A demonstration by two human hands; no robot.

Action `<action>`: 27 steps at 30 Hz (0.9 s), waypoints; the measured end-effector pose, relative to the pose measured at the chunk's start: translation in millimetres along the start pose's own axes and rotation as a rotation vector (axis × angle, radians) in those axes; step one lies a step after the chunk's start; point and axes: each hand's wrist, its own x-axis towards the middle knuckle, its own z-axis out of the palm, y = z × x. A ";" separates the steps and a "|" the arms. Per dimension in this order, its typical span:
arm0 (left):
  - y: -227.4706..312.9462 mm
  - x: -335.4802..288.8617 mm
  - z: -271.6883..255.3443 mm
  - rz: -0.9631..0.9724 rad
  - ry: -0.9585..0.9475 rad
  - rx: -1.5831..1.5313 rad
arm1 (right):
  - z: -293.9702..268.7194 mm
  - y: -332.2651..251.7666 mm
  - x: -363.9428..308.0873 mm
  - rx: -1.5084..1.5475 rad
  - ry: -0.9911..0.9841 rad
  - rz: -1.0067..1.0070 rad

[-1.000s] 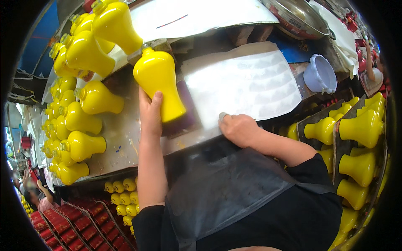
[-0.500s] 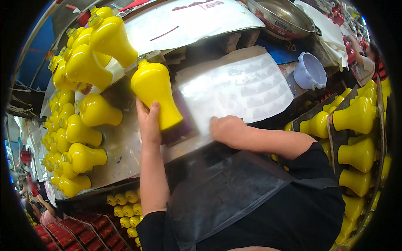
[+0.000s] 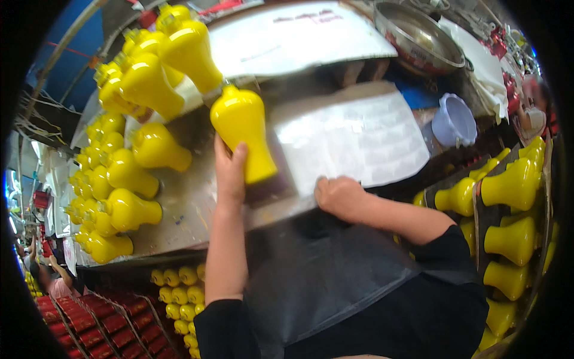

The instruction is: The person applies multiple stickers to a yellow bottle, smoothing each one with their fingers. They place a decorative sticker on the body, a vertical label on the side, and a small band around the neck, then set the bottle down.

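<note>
A glossy yellow vase-shaped bottle (image 3: 244,128) is in my left hand (image 3: 229,173), whose fingers wrap its side and thumb lies along the front. The bottle stands tilted, its narrow neck pointing away from me and its base nearer. My right hand (image 3: 339,196) is closed, fingertips pressed together at the near edge of a white sheet (image 3: 353,143) carrying rows of faint grey patterns. Whatever those fingers pinch, if anything, is hidden. A dark flat patch of the table shows between the bottle and the sheet.
Several yellow bottles (image 3: 128,173) lie and stand along the table's left side. A lilac plastic tub (image 3: 457,119) and a metal pan (image 3: 418,36) are at the far right. Racks of yellow bottles (image 3: 508,239) stand to my right. Red boxes (image 3: 101,323) fill the lower left.
The whole view has shifted, so the table, bottles and sheet appear further right. My left hand still holds the bottle, and my right hand remains closed by the sheet's near edge.
</note>
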 end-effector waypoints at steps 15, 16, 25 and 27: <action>3.7 -4.0 4.3 -0.035 -0.003 -0.049 | -2.8 -2.3 4.5 0.086 -0.156 0.023; 4.4 -4.0 4.5 -0.037 -0.003 -0.053 | -0.7 -0.7 8.2 0.136 -0.171 0.076; -1.1 0.0 -1.1 -0.033 -0.004 -0.054 | -10.4 61.1 22.2 0.635 0.037 0.818; -2.8 -0.6 -1.5 -0.017 -0.018 -0.089 | -14.3 68.6 15.1 0.773 0.052 0.919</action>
